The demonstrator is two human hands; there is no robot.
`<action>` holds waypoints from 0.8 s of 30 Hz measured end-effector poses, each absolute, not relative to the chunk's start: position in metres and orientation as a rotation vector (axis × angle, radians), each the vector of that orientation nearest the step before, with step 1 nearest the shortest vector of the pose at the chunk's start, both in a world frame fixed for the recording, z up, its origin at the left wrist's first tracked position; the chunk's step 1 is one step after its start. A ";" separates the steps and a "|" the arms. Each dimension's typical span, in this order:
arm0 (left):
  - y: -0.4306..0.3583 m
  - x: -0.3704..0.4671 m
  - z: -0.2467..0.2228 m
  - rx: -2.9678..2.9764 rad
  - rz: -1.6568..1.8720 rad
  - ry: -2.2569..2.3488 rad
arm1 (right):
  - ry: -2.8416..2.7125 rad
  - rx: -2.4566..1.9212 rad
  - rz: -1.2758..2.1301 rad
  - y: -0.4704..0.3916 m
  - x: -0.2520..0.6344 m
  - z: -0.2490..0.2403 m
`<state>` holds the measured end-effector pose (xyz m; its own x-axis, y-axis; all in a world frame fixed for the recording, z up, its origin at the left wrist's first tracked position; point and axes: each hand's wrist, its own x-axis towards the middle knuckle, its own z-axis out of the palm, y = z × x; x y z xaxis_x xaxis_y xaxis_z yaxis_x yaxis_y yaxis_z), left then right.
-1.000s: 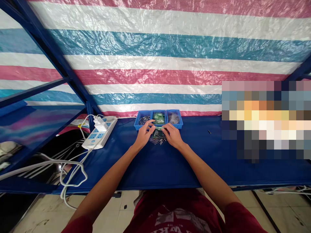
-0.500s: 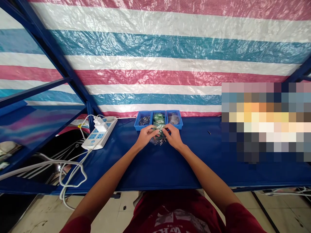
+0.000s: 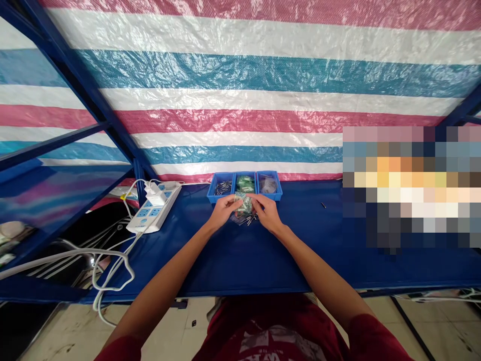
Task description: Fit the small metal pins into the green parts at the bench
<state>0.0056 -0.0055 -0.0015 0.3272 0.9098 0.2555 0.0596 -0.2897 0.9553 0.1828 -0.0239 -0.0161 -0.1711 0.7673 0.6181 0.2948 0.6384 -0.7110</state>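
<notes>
A long white power strip with blue socket faces (image 3: 145, 220) and a blocky white plug adapter (image 3: 155, 194) in it lies at the left of the blue desk (image 3: 248, 265), looping white cables (image 3: 126, 258) hang over the front edge, and a red, white and blue striped plastic sheet (image 3: 240, 120) rises behind.

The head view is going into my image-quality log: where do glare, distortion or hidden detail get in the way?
Head view: bright glare speckles the striped sheet; the wide lens seems to stretch the edges; coarse pixel blocks hide the right side; the clear bag between the hands is too small and shiny to read.
</notes>
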 end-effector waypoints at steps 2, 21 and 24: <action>-0.005 0.005 -0.002 1.573 1.092 0.886 | -1.784 -0.832 0.440 -0.024 0.183 -0.017; -0.009 0.004 -0.002 1.911 1.155 1.038 | -1.699 -0.923 0.442 -0.021 0.183 -0.021; -0.008 0.004 -0.001 1.715 1.181 0.948 | -1.728 -0.892 0.456 -0.021 0.184 -0.020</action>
